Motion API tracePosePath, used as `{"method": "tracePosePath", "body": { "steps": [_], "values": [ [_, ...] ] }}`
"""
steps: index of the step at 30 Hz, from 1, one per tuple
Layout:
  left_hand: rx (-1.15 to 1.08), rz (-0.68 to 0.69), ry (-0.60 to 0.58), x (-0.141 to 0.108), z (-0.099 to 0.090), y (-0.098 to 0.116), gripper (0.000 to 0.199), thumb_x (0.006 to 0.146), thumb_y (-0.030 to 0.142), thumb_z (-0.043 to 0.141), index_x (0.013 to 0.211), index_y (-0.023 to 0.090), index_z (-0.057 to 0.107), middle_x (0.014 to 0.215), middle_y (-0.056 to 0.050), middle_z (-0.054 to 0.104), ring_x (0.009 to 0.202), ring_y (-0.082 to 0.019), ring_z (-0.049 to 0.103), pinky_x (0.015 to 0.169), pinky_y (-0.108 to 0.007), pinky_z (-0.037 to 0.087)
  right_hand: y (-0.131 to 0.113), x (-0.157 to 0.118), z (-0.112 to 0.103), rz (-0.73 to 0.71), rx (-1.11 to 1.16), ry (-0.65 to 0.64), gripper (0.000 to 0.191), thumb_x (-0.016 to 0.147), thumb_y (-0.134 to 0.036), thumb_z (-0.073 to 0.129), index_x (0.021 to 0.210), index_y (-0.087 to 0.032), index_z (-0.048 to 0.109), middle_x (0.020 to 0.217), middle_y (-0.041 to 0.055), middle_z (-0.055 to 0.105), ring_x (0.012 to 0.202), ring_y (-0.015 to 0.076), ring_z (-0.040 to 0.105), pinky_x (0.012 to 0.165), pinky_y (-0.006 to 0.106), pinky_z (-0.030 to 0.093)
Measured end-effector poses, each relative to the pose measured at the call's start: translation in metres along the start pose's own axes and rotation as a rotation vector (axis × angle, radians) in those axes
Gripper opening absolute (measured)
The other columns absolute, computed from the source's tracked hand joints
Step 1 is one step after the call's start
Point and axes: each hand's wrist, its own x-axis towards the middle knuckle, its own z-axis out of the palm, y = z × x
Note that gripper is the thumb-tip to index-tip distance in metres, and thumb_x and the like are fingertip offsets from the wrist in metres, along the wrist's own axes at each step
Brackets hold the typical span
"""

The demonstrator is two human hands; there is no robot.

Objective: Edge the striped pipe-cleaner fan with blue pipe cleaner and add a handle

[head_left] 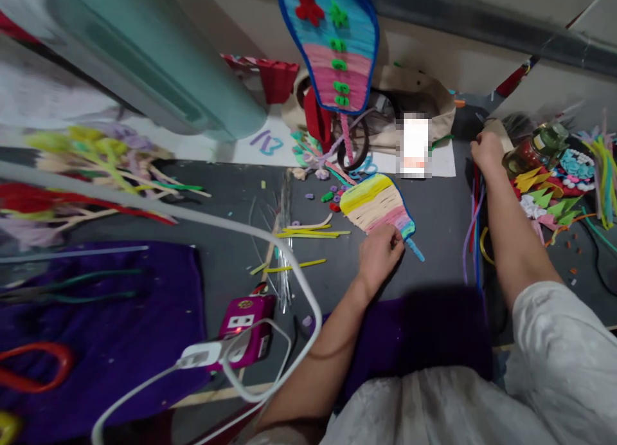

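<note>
My left hand (pixel 382 255) is closed at the lower edge of a small fan-shaped piece (pixel 378 204), striped yellow, cream and pink, with a blue edge and short blue handle. It seems to pinch that edge. My right hand (pixel 486 152) reaches to the back right, fingers curled beside a beige object (pixel 499 136); what they hold, if anything, is too small to make out. A larger blue and pink fan (pixel 337 53) with green knots and a red flower stands upright behind. Yellow pipe cleaners (pixel 313 233) lie left of the small fan.
A magenta power box (pixel 248 326) with a white cable (pixel 289 258) sits at lower left, near purple cloth (pixel 164 316) and green-handled pliers (pixel 96 284). A glass jar (pixel 537 152) and coloured craft pieces are at right; a teal post (pixel 159 59) rises at upper left.
</note>
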Motion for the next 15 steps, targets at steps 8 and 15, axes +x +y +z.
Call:
{"method": "tracePosePath", "body": {
  "steps": [8,15],
  "values": [
    [-0.02,-0.006,-0.035,-0.005,-0.004,-0.002,0.009,0.088,0.018,0.052,0.084,0.023,0.059,0.089,-0.003,0.068,0.085,-0.019,0.061,0.077,-0.031,0.044,-0.003,0.094,0.03,0.006,-0.16,-0.066,0.034,0.093,-0.002,0.047,0.125,0.004,0.057,0.122,0.0275,0.064,0.118,0.0253,0.061,0.092,0.035,0.042],
    [-0.02,-0.033,-0.046,-0.006,-0.001,-0.007,0.011,0.089,0.019,0.052,0.082,0.023,0.059,0.086,-0.003,0.068,0.083,-0.019,0.061,0.076,-0.031,0.044,-0.001,0.122,0.038,0.04,-0.228,-0.1,0.031,0.096,-0.007,0.041,0.11,0.015,0.059,0.112,0.0356,0.063,0.112,0.0218,0.063,0.079,0.036,0.039]
  ]
}}
